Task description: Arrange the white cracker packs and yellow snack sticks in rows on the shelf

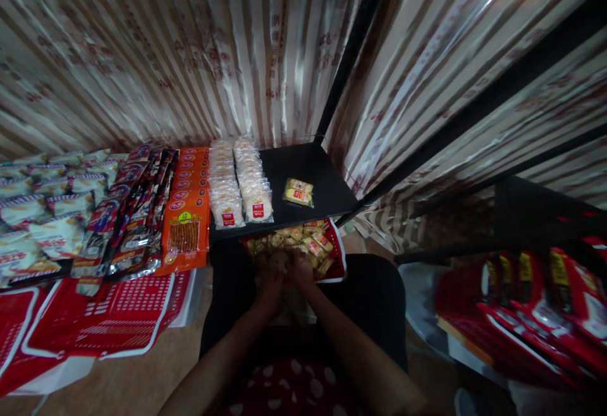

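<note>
A red basket (339,258) full of small yellow-wrapped snack packets (318,243) sits at my lap, partly under the front edge of the black shelf. My left hand (270,279) and my right hand (300,266) are close together over the near side of the basket, among the packets. Dimness and blur hide the fingers, so their grip cannot be made out. On the shelf (308,157) beyond the hands lies one yellow snack packet (298,193). To its left stand two rows of clear-wrapped round white crackers (257,206).
Further left on the shelf are orange snack bags (184,226), dark shiny packets (135,232) and white bags (57,236). Red baskets (118,315) stand below them. Red packages (531,283) are at right. Black frame bars (417,163) and a striped plastic curtain (213,55) border the shelf.
</note>
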Tool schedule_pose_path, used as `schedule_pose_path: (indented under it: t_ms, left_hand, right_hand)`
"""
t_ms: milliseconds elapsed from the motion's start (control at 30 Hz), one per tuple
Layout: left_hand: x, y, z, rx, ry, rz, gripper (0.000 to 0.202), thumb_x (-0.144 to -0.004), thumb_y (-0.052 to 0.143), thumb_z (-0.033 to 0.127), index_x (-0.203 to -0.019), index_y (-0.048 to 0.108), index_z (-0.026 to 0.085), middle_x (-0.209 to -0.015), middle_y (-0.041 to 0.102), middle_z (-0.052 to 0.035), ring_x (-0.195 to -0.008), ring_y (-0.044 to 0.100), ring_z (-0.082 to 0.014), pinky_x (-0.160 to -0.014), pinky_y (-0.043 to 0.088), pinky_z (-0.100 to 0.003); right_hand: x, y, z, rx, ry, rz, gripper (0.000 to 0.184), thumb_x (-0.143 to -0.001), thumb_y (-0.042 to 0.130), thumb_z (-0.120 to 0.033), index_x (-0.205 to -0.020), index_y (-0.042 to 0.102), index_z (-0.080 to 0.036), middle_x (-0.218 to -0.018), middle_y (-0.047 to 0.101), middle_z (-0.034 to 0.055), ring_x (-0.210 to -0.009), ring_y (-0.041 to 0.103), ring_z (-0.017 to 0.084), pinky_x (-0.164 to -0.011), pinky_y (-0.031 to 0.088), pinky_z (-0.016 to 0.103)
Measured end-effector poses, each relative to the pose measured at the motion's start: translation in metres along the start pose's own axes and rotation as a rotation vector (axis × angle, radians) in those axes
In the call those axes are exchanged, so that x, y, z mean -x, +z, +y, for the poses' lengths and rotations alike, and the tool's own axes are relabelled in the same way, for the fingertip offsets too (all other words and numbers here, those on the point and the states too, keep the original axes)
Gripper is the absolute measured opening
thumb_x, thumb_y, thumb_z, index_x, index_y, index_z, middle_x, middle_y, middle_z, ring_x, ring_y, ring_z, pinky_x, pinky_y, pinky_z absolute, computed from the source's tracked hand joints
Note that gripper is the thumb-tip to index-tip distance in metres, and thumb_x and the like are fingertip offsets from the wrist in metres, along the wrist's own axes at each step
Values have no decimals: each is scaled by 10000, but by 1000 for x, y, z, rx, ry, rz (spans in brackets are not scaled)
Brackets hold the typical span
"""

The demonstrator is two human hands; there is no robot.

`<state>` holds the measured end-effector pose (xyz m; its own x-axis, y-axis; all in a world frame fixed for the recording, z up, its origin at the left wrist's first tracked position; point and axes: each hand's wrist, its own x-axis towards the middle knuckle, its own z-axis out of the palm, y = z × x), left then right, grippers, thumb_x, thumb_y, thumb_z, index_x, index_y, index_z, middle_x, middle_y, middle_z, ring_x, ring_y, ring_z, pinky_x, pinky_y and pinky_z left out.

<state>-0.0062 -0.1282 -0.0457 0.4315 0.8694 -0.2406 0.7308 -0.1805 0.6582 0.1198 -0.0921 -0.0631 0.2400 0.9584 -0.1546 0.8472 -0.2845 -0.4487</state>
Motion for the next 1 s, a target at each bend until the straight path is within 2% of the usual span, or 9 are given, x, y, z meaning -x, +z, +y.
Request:
schedule_pose_path:
  t_ms: [133, 233, 400, 533, 633, 767, 867, 1000]
  left_hand:
    - [2, -4, 1, -69, 14, -24, 487, -728, 407, 71, -1203, 512, 85, -1324, 474, -191, -1252, 414, -281, -1056, 315, -457]
    - [2, -7, 4, -62, 45, -17, 520, -733, 403, 69, -1250, 464, 71, -1329, 460, -201, -1268, 392, -283, -1052, 316, -467]
    - [3, -8, 8, 27, 83, -13, 527, -757, 379, 77, -1283, 423, 79, -1336, 449, -193, -1247, 424, -259, -1037, 352, -438]
    - [6, -6, 7, 40, 124, -11, 567, -759, 422, 104, -1324, 376, 101, -1374, 409, -169, -1294, 363, -248, -1056, 342, -416]
    - [8, -5, 6, 22, 143, 50, 575, -762, 456, 119, -1331, 370, 128, -1383, 397, -157, -1298, 353, -246, -1049, 356, -428]
    - [11, -11, 7, 14, 138, 214, 425, -816, 429, 149, -1239, 475, 130, -1315, 464, -152, -1246, 423, -239, -1031, 384, -423]
    - [12, -21, 11, 47, 132, 343, 308, -874, 387, 208, -1133, 546, 158, -1207, 547, -124, -1157, 503, -212, -995, 423, -399]
    - [13, -43, 17, 110, 133, 391, 269, -901, 359, 244, -1060, 569, 196, -1073, 615, -78, -1030, 569, -178, -920, 469, -355]
  right_hand:
    - [-1, -1, 4, -138, -2, -40, 362, -754, 500, -148, -1107, 574, -116, -1030, 641, 120, -912, 606, 198, -813, 449, 292]
    - [-2, -8, 3, -218, -6, -93, 363, -750, 503, -152, -1102, 593, -144, -982, 674, 82, -892, 619, 186, -803, 456, 277]
    - [-5, -27, 1, -284, 214, -154, 287, -753, 527, -252, -1008, 651, -205, -879, 693, 55, -845, 636, 205, -730, 468, 292]
    - [-5, -41, 6, -326, 247, -145, 235, -753, 516, -275, -916, 660, -186, -836, 686, 48, -815, 638, 190, -711, 471, 278]
    - [1, -51, 10, -419, 252, -149, 235, -753, 493, -278, -891, 648, -169, -760, 670, 36, -723, 631, 168, -657, 479, 264]
    - [12, -61, 7, -748, 265, -174, 281, -725, 510, -322, -942, 624, -184, -710, 638, 9, -627, 600, 148, -560, 480, 254]
    - [17, -69, -2, -925, 248, -223, 302, -695, 565, -368, -932, 624, -190, -726, 632, 10, -625, 590, 138, -548, 478, 245]
    - [17, -84, -19, -1014, 243, -270, 315, -672, 619, -398, -912, 625, -194, -773, 630, 3, -648, 586, 115, -574, 472, 227]
